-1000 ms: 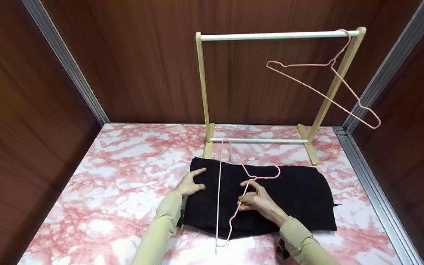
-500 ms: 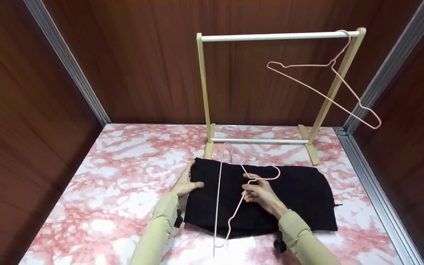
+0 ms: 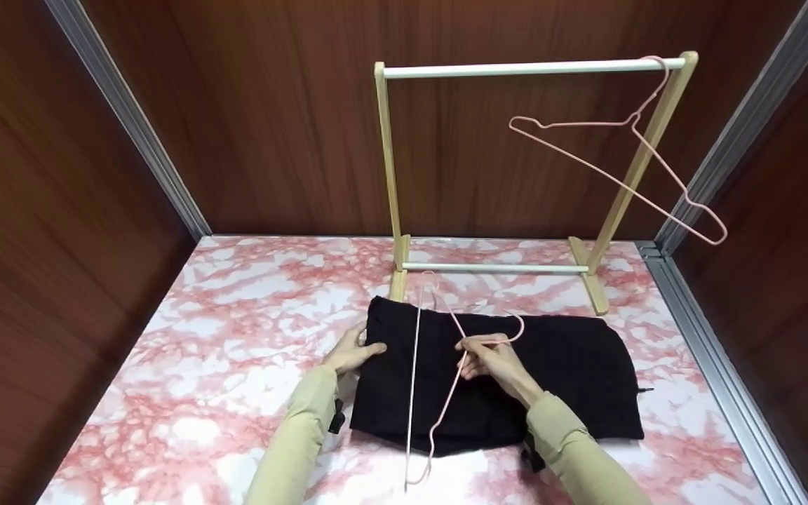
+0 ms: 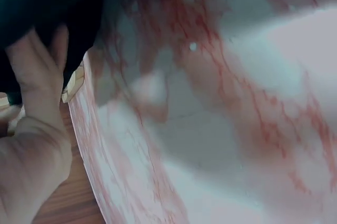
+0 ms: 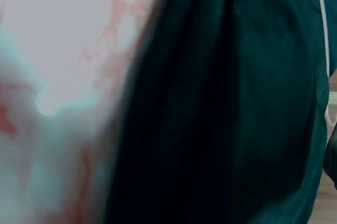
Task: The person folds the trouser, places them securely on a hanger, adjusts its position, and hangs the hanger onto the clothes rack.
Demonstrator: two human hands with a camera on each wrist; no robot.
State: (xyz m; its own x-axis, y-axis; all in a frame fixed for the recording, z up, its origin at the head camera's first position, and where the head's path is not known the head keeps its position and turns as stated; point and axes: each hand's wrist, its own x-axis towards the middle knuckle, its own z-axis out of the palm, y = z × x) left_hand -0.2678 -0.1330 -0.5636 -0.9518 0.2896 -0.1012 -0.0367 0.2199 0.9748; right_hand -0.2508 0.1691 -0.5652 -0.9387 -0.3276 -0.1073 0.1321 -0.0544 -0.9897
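Note:
A folded black garment (image 3: 558, 372) lies across the table in the head view. At its left edge my left hand (image 3: 351, 354) grips the cloth, thumb on top and fingers tucked under. In the left wrist view, fingers of the left hand (image 4: 39, 87) reach beneath the dark cloth (image 4: 84, 24). My right hand (image 3: 495, 361) pinches a pink wire hanger (image 3: 412, 393) near its neck, above the garment. The hanger is turned sideways, its hook to the right and its long bar to the left. The right wrist view shows mostly the garment (image 5: 210, 103) and part of the hanger (image 5: 322, 19).
Behind the garment stands a rack with wooden legs and a white top rail (image 3: 516, 69). Another pink hanger (image 3: 586, 165) hangs at the rail's right end. Brown wood-grain walls (image 3: 292, 126) enclose the marbled pink-and-white table (image 3: 236, 337) on three sides.
My left fingers have gone from lying on the cloth to under its left edge. The right hand has shifted its grip up to the hanger's neck, and the hanger has moved slightly.

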